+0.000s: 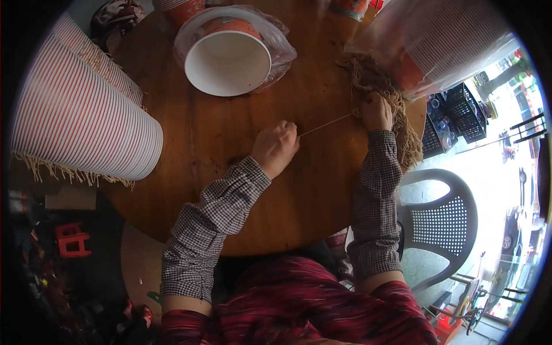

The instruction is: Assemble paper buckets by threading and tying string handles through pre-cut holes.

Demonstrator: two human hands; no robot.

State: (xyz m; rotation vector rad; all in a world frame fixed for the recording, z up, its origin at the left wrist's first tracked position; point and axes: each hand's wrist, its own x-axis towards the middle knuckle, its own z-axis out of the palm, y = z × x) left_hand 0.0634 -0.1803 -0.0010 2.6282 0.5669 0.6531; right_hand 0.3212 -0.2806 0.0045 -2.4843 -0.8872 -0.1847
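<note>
so the left hand (276, 146) is pinched shut on one thin straw strand (325, 124) stretched right to the bundle (379, 86) under the closed right hand (376, 112); looks light, floppy, snappable; grip near the ends

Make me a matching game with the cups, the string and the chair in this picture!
Things:
1. string
2. stack of striped paper cups
3. paper cup in a clear bag
4. plastic chair

Places:
A. lying on its side at the table's left edge
B. pulled tight between both hands
C. beside the table, on the right
D. at the table's far side, mouth showing white

Pairs: 1-B, 2-A, 3-D, 4-C
</note>
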